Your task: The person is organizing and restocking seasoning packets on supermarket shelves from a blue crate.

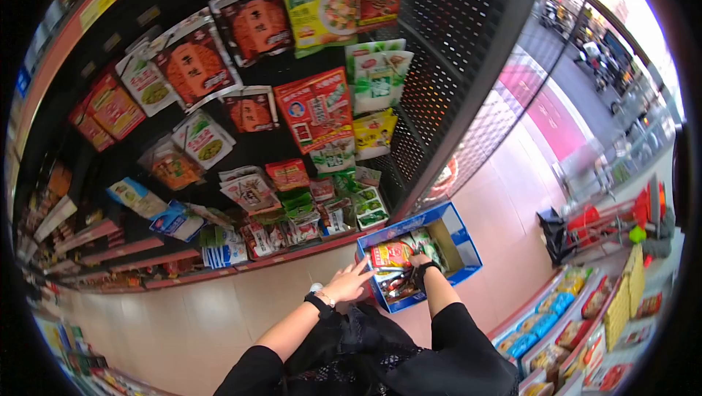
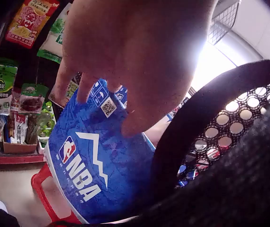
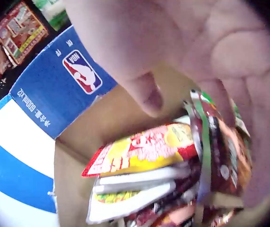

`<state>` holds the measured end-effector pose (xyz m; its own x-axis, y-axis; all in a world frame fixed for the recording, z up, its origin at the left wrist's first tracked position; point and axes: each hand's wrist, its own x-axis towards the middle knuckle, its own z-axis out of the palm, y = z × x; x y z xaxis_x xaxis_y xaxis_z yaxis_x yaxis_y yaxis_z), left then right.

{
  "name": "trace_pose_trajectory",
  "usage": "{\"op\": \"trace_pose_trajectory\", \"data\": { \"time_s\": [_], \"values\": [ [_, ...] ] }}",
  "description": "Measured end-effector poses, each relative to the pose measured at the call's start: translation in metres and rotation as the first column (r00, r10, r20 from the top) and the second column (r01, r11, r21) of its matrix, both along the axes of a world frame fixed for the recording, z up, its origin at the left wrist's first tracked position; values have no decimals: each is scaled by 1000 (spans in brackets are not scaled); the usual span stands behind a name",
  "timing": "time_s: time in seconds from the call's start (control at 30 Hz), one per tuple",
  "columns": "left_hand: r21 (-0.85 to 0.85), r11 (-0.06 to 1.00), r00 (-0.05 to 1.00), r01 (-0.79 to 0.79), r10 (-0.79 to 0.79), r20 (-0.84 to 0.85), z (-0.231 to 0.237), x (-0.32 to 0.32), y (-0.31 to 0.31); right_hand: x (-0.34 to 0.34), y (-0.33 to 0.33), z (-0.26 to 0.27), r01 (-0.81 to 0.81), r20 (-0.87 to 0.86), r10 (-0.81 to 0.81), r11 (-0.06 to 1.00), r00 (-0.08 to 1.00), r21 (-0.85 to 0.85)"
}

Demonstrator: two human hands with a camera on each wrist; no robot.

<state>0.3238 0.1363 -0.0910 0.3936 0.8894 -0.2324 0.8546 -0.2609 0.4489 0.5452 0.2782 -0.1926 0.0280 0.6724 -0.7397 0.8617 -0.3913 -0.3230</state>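
Observation:
A blue cardboard box (image 1: 462, 239) printed with NBA stands in front of the shelf, partly filled with snack packets. My left hand (image 1: 348, 284) is at its near left rim, fingers spread toward the packets; in the left wrist view the thumb lies near the box's blue outer side (image 2: 85, 163). My right hand (image 1: 422, 261) reaches inside. Its thumb stands apart from the fingers, which extend down beside upright dark packets (image 3: 222, 156), their tips hidden. A red and yellow packet (image 3: 144, 146) lies on white-edged packets (image 3: 130, 201) left of them.
Hanging snack bags (image 1: 314, 111) fill the black shelf ahead, with more packets (image 1: 296, 231) along its bottom ledge. A perforated side panel (image 1: 446, 52) ends the shelf by the street opening. Red legs (image 2: 43, 184) show beneath the box. A low display (image 1: 548, 323) stands at right.

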Motion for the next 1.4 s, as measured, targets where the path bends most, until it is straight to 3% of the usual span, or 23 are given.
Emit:
{"op": "trace_pose_trajectory", "data": {
  "time_s": [0.03, 0.1, 0.13, 0.17, 0.23, 0.37, 0.57, 0.63, 0.67, 0.7, 0.77, 0.83, 0.87, 0.9, 0.93, 0.97, 1.03, 1.17, 1.2, 1.23, 1.3, 1.37, 1.4],
  "values": [
    [5, 1000, 1000, -28, 28, 1, 4, -2, 1, 5, 9, -38, -80, 72, 81, 997, 994, -11],
    [-216, 976, 995, -24, 46, 94, 16, -4, 3, 5, 10, -53, -40, 132, 45, 999, 990, -35],
    [-153, 988, 997, -15, 26, 73, 10, -5, 2, 3, 11, -48, -55, 152, 68, 995, 986, -84],
    [-149, 988, 996, -37, 48, 72, 11, -5, 3, 13, 20, -106, 20, 190, -10, 999, 982, -49],
    [-202, 979, 995, -35, 52, 80, 18, -4, 2, 2, 9, -53, 90, 243, -74, 994, 967, -56],
    [-230, 972, 997, -47, 61, 52, 25, -4, 4, -7, -1, -17, -122, 282, 128, 992, 951, -40],
    [-177, 983, 997, -52, 61, 47, 17, -5, 1, -7, -3, -25, -13, 277, 4, 999, 961, 31],
    [-135, 990, 998, -41, 47, 46, 19, -5, 3, -3, 8, -38, -206, 350, 211, 977, 912, -52],
    [-190, 980, 997, -55, 64, 43, 25, -4, 4, 15, 11, -67, -19, 223, 6, 998, 975, 57],
    [-247, 967, 996, -62, 74, 42, 29, -2, 4, 15, 13, -53, 18, 226, -35, 997, 973, 75],
    [-266, 962, 994, -59, 80, 70, 32, -5, 6, 31, 30, -70, -376, 249, 348, 923, 904, 77],
    [-262, 963, 993, -67, 91, 79, 32, -5, 5, 19, 24, -12, -217, 124, 192, 949, 974, 231],
    [-258, 964, 993, -65, 89, 80, 33, -4, 4, 22, 22, -14, -105, 93, 75, 921, 993, 376],
    [-260, 964, 992, -61, 87, 87, 32, -4, 2, 26, 18, -5, -104, 94, 73, 919, 993, 380],
    [-263, 963, 992, -57, 85, 94, 31, -3, 0, 31, 12, 16, 5, -116, 38, 936, 993, 352],
    [-262, 963, 993, -53, 79, 90, 24, -5, -4, 33, 1, 43, 110, -323, -9, 949, 946, 297],
    [-180, 984, 986, -6, 35, 161, 3, -7, -9, 37, -18, 80, 135, -414, 26, 925, 910, 354],
    [-229, 970, 981, -77, 115, 154, -9, 7, 4, 36, -43, 167, 287, -716, 130, 856, 686, 431],
    [-406, 914, 944, 3, 132, 304, -7, 10, 13, 28, -56, 196, 399, -801, 54, 846, 596, 355],
    [-558, 823, 883, 107, 180, 434, 10, 12, 20, 31, -61, 206, 378, -789, 148, 815, 597, 439],
    [-658, 729, 524, 186, 493, 694, 62, 21, 9, 31, -80, 217, 499, -916, 139, 803, 376, 326],
    [-510, 818, 71, 266, 511, 856, 89, 26, 2, 6, -100, 246, 657, -999, -11, 753, 52, 26],
    [-543, 788, -14, 290, 571, 821, 114, 23, -3, 5, -100, 236, 625, -997, 4, 779, -83, -49]
  ]
}}
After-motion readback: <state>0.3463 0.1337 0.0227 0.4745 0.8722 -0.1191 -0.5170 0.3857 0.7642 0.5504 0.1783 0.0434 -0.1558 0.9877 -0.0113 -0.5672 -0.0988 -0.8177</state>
